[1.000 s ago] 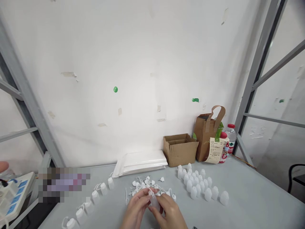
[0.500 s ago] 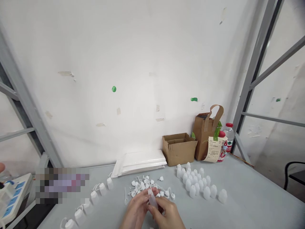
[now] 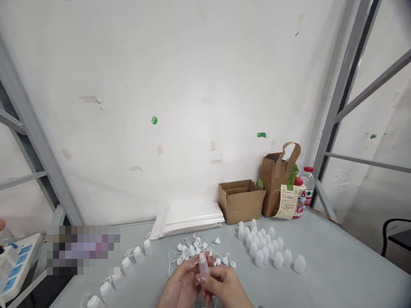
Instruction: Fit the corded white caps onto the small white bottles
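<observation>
- The left hand (image 3: 180,285) and the right hand (image 3: 225,289) are close together at the near edge of the table (image 3: 340,261), fingers curled inward
- Both hands are closed around a small translucent plastic dropper bottle (image 3: 204,267), which stands nearly upright between them with its tip pointing up; the fingers of each hand touch it, and whether a cap is seated on it is too small to tell
- The bottle is held just above a heap of white tethered caps (image 3: 191,251), which lies on the table directly beyond the hands
- A line of white capped bottles (image 3: 138,255) runs diagonally along the table to the left of the hands, with loops of tether at their tops
- A dense group of white bottles (image 3: 261,247) stands upright to the right of the heap, well beside the right hand
- Behind the heap lies a stack of white flat packets (image 3: 186,222), next to an open cardboard box (image 3: 240,202)
- Further right stand a brown paper bag (image 3: 272,184) with a printed label (image 3: 287,202) and a plastic water bottle (image 3: 308,183), against the wall
- A power strip (image 3: 22,261) sits off the table's left side, beside a pixelated patch
</observation>
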`<state>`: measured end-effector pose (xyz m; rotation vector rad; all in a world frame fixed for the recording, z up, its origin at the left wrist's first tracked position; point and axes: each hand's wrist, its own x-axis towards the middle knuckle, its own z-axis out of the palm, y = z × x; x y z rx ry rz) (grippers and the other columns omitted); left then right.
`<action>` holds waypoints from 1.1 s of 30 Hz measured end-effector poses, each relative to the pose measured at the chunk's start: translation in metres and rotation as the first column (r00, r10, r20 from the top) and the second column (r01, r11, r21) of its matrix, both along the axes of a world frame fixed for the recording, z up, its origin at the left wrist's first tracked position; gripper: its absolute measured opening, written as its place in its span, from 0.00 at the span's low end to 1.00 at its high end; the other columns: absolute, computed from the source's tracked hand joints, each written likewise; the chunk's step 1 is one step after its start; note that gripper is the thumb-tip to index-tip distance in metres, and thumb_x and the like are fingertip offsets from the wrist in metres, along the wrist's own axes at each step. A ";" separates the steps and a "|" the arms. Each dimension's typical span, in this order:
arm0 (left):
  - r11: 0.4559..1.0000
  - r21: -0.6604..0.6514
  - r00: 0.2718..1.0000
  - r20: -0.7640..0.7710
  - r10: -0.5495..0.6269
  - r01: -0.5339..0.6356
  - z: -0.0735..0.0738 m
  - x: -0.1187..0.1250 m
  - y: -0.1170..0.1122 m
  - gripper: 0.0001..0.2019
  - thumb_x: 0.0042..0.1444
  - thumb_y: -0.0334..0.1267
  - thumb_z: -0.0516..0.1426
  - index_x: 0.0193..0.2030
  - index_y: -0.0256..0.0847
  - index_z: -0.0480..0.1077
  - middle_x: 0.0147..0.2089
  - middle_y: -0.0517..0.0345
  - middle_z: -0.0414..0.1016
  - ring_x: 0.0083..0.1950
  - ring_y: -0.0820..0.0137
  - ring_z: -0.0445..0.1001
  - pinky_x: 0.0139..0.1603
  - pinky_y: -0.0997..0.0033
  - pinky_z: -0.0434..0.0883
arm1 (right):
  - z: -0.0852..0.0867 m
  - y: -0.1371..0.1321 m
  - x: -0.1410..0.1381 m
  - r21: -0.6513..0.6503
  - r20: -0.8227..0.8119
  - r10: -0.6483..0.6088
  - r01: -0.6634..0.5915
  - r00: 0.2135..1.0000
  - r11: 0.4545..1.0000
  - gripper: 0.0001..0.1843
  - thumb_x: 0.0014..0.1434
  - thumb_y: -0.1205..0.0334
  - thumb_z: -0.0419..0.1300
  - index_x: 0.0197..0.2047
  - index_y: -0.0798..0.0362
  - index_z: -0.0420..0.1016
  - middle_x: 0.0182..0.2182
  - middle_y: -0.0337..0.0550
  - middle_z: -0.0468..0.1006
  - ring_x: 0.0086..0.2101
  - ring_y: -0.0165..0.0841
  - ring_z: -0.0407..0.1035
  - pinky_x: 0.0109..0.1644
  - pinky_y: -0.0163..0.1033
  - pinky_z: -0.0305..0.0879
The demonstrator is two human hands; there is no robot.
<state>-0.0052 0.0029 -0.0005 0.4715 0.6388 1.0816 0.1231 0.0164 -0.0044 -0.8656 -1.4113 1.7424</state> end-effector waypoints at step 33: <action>0.970 0.081 0.962 -0.131 0.240 -0.231 -0.004 0.007 -0.002 0.13 0.45 0.43 0.60 0.34 0.37 0.75 0.37 0.48 0.81 0.45 0.57 0.74 0.41 0.65 0.68 | -0.002 0.006 0.006 0.013 -0.010 -0.054 0.054 0.998 0.998 0.24 0.37 0.43 0.67 0.22 0.58 0.73 0.14 0.33 0.65 0.17 0.24 0.58 0.23 0.32 0.56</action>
